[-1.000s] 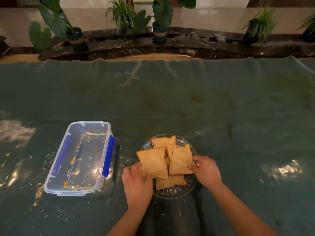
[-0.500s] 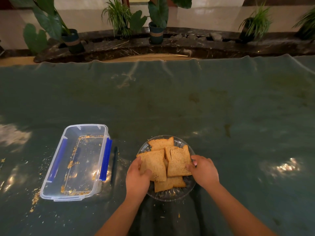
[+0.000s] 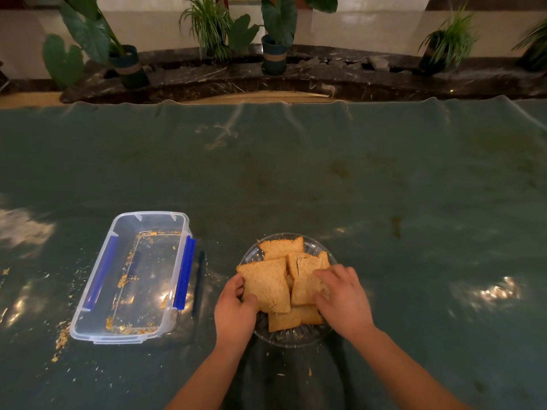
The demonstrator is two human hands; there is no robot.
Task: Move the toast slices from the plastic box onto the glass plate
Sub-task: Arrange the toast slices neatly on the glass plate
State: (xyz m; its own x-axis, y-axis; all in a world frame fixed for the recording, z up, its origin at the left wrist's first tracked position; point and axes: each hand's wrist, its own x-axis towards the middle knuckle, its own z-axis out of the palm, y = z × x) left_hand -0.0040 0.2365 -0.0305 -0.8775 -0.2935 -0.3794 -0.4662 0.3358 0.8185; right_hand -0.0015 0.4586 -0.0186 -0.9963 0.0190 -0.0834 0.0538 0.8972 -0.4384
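Note:
Several brown toast slices (image 3: 268,284) lie overlapping on the round glass plate (image 3: 288,338) near the table's front edge. My left hand (image 3: 233,312) grips the left edge of the left top slice, thumb on top. My right hand (image 3: 340,294) lies over the right top slice (image 3: 305,270), fingers spread on it. The clear plastic box (image 3: 131,276) with blue side clips stands to the left of the plate and holds only crumbs.
The table wears a dark green cloth under a clear sheet (image 3: 296,173). Crumbs (image 3: 60,338) lie scattered around the box. A dark pen-like stick (image 3: 199,284) lies between box and plate. Potted plants (image 3: 275,39) line a stone ledge beyond the far edge.
My right hand has slid from the plate's right rim onto the right top slice. My left hand has closed in on the left slice's edge. The box has not moved.

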